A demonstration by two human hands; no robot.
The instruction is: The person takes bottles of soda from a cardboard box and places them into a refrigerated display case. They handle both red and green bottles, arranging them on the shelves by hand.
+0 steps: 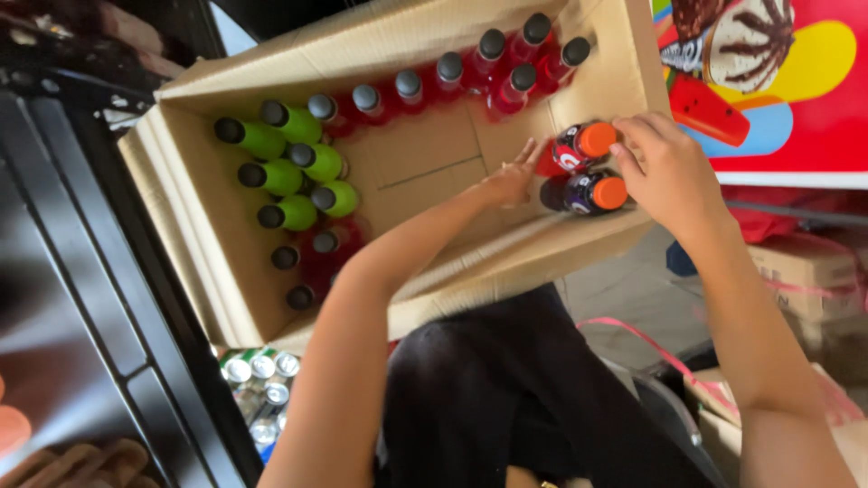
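**Box part-filled, two orange-caps at the near wall**

I see the box (217,226) w/ green bottles (289,172) grouped at one end and red bottles (452,77) lined along the far wall; middle of the floor is bare, so I judge plenty left to fill. My right hand (669,172) reaches in from above, grip closed on the orange-cap bottles (588,167), two side by side against the box wall. Left hand (511,181) is inside too, fingers spread apart, tips touching the red-labelled one, holding nothing.
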